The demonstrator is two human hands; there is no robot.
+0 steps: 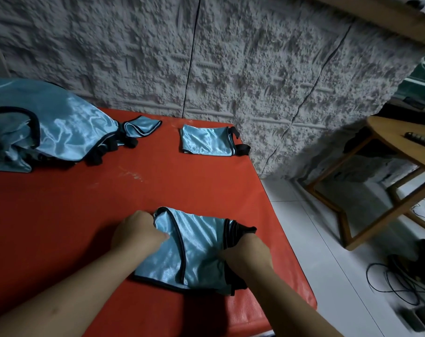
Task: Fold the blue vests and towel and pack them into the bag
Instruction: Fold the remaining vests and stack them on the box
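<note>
Rough grey textured wall (231, 57) runs behind a red tabletop (73, 215); pale tiled floor (316, 239) to the right of it, with a wooden stool (389, 190) and a tangle of dark cables (396, 283).

Near edge of tabletop, toward the right side: one blue vest (194, 246), shiny, black-trimmed, partly folded into a rough rectangle. Black straps bunched along its right side.

Left hand (136, 234): knuckles up, fingers curled, grip pinching the far-left corner of this vest where the black trim bends. Forearm comes in from the near-left corner.

Right hand (248, 254): fingers curled down onto the vest's right side, over the black strap bundle. Fingertips hidden under the hand; it looks to be gripping cloth and strap together. Forearm comes in from the near edge.

Far edge, right of centre: a second vest (206, 141), folded small and flat, black strap (242, 148) sticking out on its right, close to the right edge of the tabletop. Well apart from both hands.

Far-left corner: loose heap of blue vests (48, 132), unfolded, black trim and straps trailing toward the centre. Part of the heap runs off the left of the view.

Whitish scuff marks (131, 173) on the red surface between heap and working vest.
</note>
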